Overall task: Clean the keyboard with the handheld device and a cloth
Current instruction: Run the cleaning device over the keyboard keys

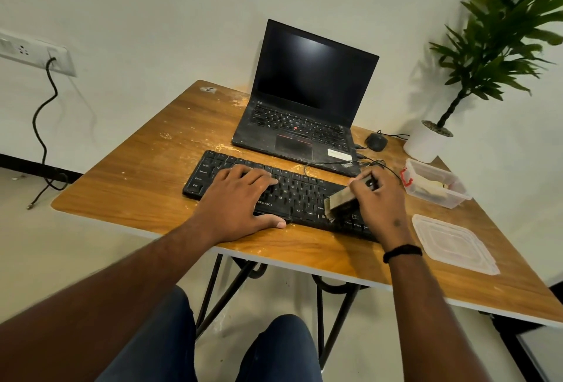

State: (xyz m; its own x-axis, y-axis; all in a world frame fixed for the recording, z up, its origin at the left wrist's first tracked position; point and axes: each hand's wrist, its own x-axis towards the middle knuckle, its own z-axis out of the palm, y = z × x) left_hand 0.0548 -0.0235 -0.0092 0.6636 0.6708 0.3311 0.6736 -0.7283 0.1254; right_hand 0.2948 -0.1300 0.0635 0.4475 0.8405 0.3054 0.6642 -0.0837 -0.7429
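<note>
A: Keyboard [283,195]?
B: Black, lying slantwise on the table [146,168], near the front edge, just in front of the laptop [304,107].

A: Left hand [240,198]?
B: Flat on the keyboard's left half. Fingers straight and spread over the keys, thumb along the front edge by the space bar. It holds nothing, just presses down.

A: Right hand [380,198]?
B: Over the keyboard's right end. Fingers curled round a brush [339,200], gripping it from above. Bristle end points left and down, touching the keys near the lower right rows. The brush is a bit blurred; the handle is mostly hidden under the fingers.

A: Anything on the wrist?
B: Black band [402,253] on the right wrist.

A: Cloth?
B: Can't tell. Something pale sits in the box; too unclear to name.

A: Which box?
B: Clear plastic box [457,195], open, on the table right of the keyboard, red clip on its near-left wall. Its lid [454,243] lies flat on the table, nearer the front, apart from the box.

A: Rest?
B: Laptop open, screen dark. Black mouse [376,141] right of it, thin cables running towards the keyboard. Plant [499,40] in a white pot at the back right corner. Wall socket [33,52] on the left with a black cord hanging down. Table top is scuffed with pale marks.
</note>
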